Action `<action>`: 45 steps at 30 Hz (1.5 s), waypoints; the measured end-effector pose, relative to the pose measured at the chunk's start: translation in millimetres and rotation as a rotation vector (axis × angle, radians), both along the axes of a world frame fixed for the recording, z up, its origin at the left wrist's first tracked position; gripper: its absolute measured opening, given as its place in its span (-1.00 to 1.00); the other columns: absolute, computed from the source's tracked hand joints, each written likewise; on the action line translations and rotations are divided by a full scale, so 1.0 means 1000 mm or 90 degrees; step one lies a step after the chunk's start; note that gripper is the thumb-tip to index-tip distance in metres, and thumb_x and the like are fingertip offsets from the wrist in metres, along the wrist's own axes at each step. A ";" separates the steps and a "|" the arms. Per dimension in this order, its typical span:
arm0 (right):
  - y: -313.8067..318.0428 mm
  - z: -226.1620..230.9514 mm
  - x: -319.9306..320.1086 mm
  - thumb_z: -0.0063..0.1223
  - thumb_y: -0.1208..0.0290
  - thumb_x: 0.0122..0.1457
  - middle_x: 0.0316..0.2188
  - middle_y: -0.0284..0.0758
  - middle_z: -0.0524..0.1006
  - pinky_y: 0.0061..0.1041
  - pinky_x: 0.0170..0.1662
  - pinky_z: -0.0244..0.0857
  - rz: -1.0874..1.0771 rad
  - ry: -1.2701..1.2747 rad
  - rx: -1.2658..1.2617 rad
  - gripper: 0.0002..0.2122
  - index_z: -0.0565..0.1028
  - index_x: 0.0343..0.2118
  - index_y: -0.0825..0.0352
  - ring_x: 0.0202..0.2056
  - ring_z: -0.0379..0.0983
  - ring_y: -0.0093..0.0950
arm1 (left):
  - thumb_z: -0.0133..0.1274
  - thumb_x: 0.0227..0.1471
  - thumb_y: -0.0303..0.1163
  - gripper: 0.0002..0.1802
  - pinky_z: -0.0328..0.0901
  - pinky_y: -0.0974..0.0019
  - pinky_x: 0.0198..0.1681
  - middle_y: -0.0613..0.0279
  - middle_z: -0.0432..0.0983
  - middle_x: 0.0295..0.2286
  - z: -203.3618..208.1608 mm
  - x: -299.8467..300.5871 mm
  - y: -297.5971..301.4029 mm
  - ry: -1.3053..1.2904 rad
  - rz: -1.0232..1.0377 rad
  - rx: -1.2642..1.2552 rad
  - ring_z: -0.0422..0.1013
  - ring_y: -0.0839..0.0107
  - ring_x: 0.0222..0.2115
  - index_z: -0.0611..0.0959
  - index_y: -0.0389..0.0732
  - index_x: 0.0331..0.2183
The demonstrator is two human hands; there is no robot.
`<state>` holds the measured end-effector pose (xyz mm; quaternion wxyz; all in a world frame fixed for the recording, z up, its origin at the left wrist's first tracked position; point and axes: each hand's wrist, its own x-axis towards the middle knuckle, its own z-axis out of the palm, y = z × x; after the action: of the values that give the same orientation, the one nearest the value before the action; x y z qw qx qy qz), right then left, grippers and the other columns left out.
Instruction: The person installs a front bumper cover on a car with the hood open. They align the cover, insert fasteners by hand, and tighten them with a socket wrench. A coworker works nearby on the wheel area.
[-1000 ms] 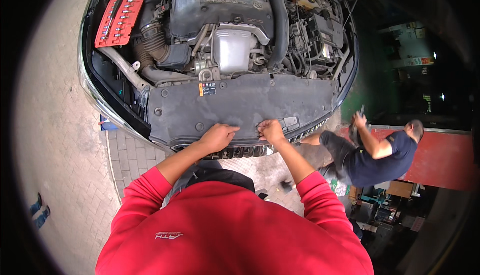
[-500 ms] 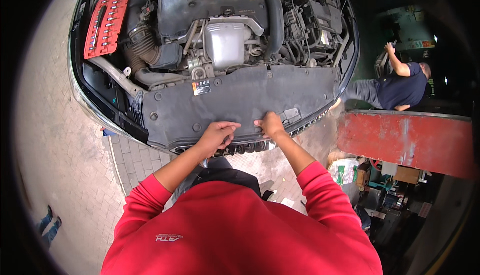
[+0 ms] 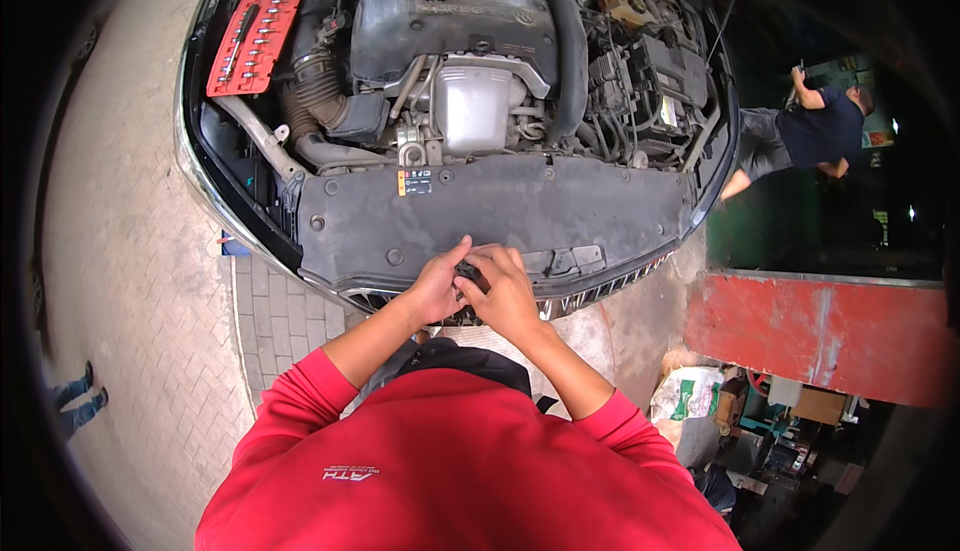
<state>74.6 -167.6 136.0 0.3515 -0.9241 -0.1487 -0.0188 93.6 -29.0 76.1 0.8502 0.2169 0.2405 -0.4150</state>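
Observation:
My two hands meet above the front edge of the black plastic radiator cover (image 3: 500,201). My left hand (image 3: 434,288) is cupped, palm toward the right, its fingers curled around some small dark pieces (image 3: 466,272) too small to name. From the right, my right hand (image 3: 508,296) closes over the same spot, thumb and fingers bent in at the left palm. What the right fingertips pinch is partly hidden by the hand. A small flat lid (image 3: 575,260) is set into the cover just right of my right hand.
Beyond the cover lies the open engine bay, with a black engine cover (image 3: 455,26) and a silver heat shield (image 3: 472,109). A red socket tray (image 3: 257,41) rests at its left. Off right are a red panel (image 3: 820,336) and a person in dark clothes (image 3: 815,126).
My right hand has moved left from the cover to meet my left hand, and its fingers have closed in. My view has shifted, and the person at right has moved.

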 end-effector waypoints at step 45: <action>0.050 -0.064 -0.019 -0.20 -0.04 0.40 0.19 -0.26 0.44 -0.15 0.21 0.28 -0.253 0.820 1.639 -0.53 0.42 0.21 0.12 0.18 0.34 -0.25 | 0.30 -0.07 -0.44 -0.78 0.32 0.14 -0.25 0.06 0.49 -0.42 0.038 -0.027 0.001 -1.143 0.090 0.833 0.44 0.05 -0.37 0.58 -0.28 -0.39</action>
<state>55.3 -117.4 71.8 0.9172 0.1722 0.2793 0.2260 66.1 -28.2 114.2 0.4589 0.8307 -0.2778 0.1491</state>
